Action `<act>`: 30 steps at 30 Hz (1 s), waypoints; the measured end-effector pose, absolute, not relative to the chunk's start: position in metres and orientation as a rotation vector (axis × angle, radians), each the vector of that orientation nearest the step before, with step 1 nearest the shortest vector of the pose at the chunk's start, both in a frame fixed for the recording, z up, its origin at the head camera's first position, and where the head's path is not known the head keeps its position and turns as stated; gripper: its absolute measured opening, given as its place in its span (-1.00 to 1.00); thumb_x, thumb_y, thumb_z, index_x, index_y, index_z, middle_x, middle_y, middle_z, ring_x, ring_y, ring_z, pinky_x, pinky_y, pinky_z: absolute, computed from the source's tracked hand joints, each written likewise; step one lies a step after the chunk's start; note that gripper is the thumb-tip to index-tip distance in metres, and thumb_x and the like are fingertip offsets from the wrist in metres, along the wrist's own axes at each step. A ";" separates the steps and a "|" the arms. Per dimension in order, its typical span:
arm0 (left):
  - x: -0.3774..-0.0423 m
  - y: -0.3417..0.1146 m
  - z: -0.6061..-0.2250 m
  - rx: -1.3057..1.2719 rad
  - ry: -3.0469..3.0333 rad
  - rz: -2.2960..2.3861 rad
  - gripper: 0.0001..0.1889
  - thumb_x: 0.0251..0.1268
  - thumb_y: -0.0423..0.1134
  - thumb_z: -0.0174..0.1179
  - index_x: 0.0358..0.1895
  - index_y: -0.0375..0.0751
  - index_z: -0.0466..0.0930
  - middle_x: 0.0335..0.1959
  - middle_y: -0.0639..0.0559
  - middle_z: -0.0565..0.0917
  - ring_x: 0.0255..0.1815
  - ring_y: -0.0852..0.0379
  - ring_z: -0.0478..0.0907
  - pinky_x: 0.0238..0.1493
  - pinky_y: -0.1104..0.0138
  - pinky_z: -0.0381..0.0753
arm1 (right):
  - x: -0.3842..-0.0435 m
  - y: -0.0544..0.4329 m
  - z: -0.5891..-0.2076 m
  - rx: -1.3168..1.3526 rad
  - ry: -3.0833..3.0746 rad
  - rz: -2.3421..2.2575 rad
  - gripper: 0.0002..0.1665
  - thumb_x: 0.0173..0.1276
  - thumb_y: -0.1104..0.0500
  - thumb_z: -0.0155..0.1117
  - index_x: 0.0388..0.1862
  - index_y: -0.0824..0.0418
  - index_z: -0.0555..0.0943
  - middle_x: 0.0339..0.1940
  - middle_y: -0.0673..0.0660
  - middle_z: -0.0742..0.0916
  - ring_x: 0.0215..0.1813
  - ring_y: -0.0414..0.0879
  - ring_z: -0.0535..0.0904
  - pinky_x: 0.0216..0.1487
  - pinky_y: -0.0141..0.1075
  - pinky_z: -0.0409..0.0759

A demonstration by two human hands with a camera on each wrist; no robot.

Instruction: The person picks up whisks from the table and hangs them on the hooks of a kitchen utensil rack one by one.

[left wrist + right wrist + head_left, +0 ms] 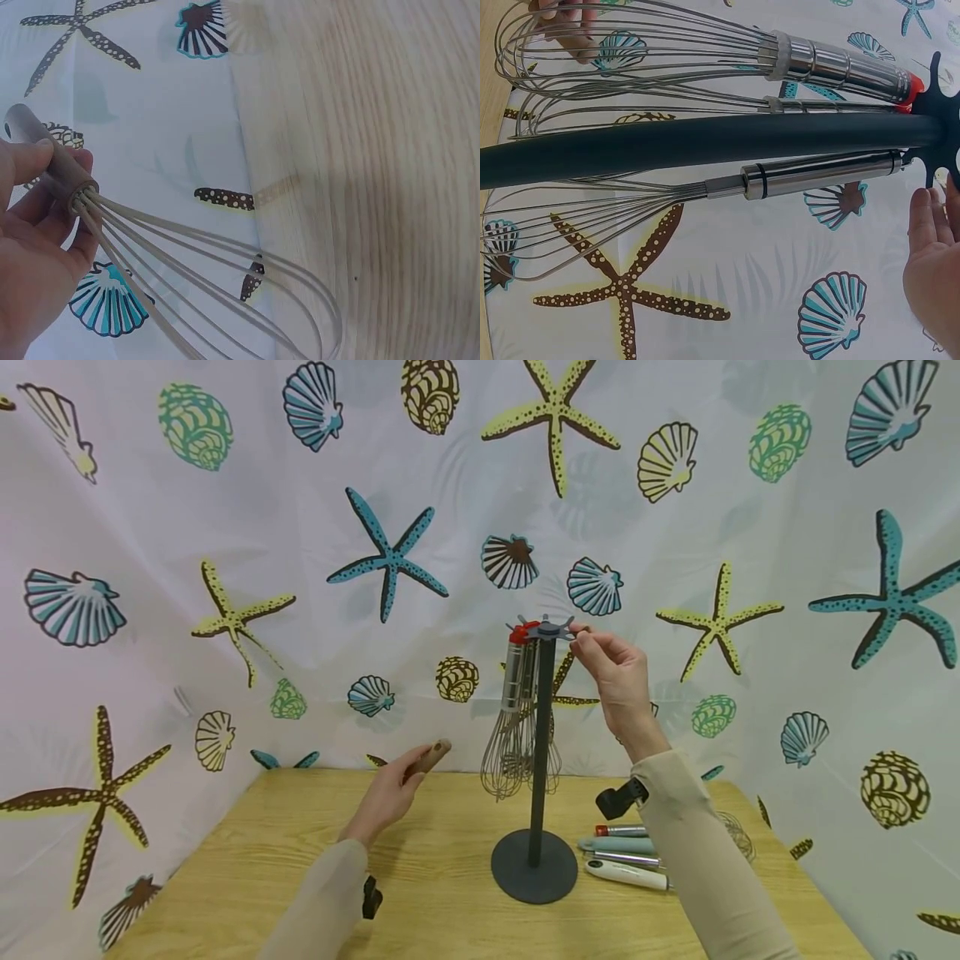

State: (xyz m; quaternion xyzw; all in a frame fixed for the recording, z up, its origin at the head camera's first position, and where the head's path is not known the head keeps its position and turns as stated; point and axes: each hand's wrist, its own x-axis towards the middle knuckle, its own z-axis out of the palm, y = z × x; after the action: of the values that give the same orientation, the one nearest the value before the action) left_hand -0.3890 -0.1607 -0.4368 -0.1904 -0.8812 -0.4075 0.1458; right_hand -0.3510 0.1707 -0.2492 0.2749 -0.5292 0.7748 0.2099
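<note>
Brown whisk [430, 757] is near the stand [540, 760]; one sleeve [708, 852] partly hides utensils [618, 844].

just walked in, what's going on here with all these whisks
A person's left hand grips a whisk, while the right hand touches the top of a dark stand. At least three other whisks hang from the stand, and more handled utensils lie on the table to its right, partly hidden by the right sleeve.

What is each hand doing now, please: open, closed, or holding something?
Left hand: closed, holding the whisk by its handle.
Right hand: closed, apparently pinching a top prong of the dark stand.
</note>
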 end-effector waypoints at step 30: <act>-0.374 -0.132 -0.403 -0.573 -2.175 -1.627 -0.48 0.45 -0.38 0.10 0.43 -0.10 0.34 0.15 -0.27 0.62 0.06 -0.15 0.64 0.03 0.22 0.60 | -0.351 0.171 -0.249 0.759 -1.477 2.145 -0.75 0.43 0.29 0.20 -0.41 0.08 0.74 -0.06 -0.01 0.75 0.27 -0.12 0.52 0.28 -0.24 0.50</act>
State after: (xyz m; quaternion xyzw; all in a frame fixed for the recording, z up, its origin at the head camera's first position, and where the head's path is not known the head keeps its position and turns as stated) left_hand -0.3739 -0.1318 -0.4034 -0.2030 -0.7705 -0.5762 0.1817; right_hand -0.3515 0.1709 -0.2487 0.2734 -0.5321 0.7726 0.2128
